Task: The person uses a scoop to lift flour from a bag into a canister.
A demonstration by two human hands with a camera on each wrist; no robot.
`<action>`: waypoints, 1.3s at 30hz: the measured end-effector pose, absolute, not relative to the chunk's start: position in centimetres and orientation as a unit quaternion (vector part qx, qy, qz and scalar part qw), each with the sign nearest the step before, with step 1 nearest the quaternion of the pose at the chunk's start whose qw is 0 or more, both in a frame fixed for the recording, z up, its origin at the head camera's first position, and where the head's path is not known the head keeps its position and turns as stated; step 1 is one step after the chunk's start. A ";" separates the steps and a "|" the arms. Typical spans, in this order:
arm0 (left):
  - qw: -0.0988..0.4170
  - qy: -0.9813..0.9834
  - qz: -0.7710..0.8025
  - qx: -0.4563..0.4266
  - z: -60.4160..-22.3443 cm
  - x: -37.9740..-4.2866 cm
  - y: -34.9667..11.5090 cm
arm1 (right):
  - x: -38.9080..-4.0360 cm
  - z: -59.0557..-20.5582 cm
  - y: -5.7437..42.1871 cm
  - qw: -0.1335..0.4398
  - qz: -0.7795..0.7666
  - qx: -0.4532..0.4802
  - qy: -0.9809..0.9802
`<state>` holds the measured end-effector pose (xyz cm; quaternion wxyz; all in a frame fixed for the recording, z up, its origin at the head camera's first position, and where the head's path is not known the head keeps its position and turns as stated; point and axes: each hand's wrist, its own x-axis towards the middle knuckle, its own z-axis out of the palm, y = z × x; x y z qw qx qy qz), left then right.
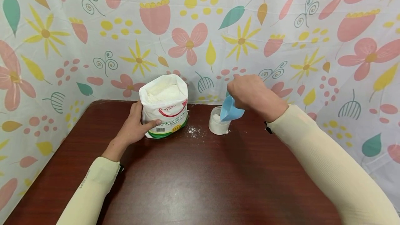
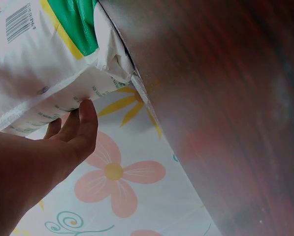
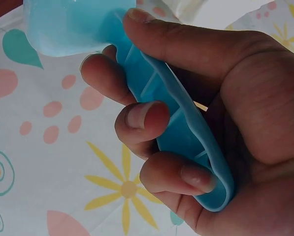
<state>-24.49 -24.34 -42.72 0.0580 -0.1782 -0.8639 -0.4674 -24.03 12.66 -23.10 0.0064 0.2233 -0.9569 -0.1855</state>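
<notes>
An open white bag of flour (image 1: 167, 112) with a green base stands at the back left of the table. My left hand (image 1: 133, 126) grips its left side, thumb across the front and fingers along the side panel, as the left wrist view also shows. My right hand (image 1: 250, 91) holds a light blue scoop (image 1: 230, 109), its bowl tipped down at the mouth of a small clear jar (image 1: 218, 126). White powder fills much of the jar. In the right wrist view, the fingers are curled round the scoop's ribbed handle (image 3: 174, 118).
Spilled white powder (image 1: 194, 132) lies on the dark wooden table (image 1: 187, 183) between bag and jar, with a little more at the jar's base. A flower-patterned cloth (image 1: 193, 6) hangs right behind the table's back edge.
</notes>
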 end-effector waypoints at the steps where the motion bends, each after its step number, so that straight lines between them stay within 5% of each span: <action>1: 0.059 -0.864 -0.467 -0.179 -42.7 -24.5 -24.4 | -24.1 -23.1 12.6 0.007 -0.187 0.223 -0.957; 39: 0.063 -0.863 -0.466 -0.187 -42.7 -24.5 -24.3 | -23.8 -22.5 14.5 0.004 -0.144 0.208 -0.967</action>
